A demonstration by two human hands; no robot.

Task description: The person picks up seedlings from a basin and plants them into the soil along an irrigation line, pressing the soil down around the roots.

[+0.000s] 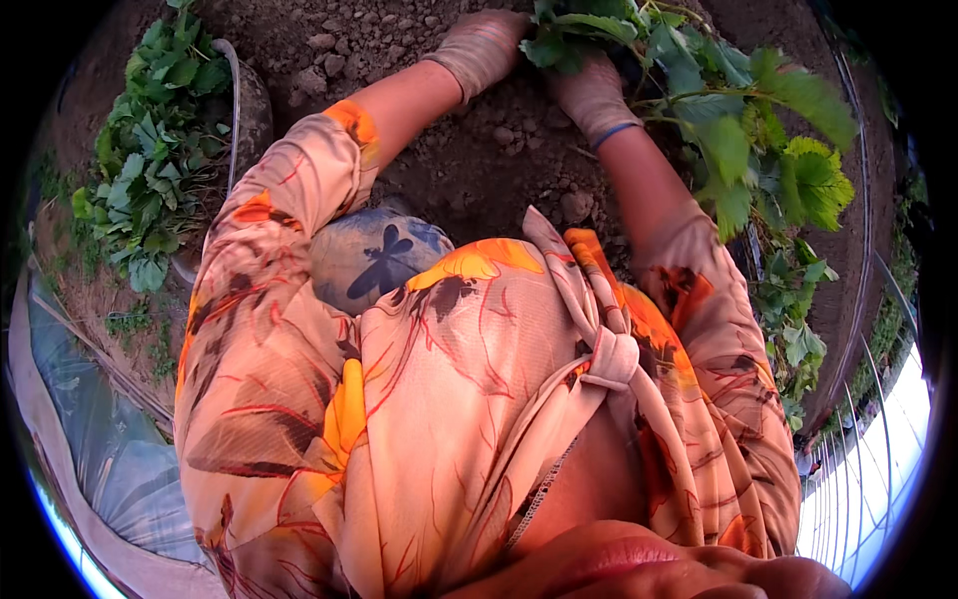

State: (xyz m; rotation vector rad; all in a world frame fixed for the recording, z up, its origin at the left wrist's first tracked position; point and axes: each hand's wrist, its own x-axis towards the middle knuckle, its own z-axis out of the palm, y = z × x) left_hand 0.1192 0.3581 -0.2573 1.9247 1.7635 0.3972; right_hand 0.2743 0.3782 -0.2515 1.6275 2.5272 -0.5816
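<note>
My left hand (483, 51), in a light fabric glove, reaches to the soil at the top, its fingertips beside green leaves. Just right of it is my right hand (591, 93), also gloved, with a blue band at the wrist; leaves cover its fingers. What either hand holds cannot be made out. Leafy plants (718, 112), strawberry-like with toothed leaves, lie over and beside the right forearm; some leaves are blurred. Brown, lumpy soil (494, 157) spreads beneath both hands.
On the left, a heap of leafy seedlings (153, 161) sits by a curved pale rim or handle (234, 97). Plastic sheeting (120, 457) lies at lower left. More plants (801, 344) run down the right side, with a thin pale line beyond them. A patterned knee (382, 258) rests near the soil.
</note>
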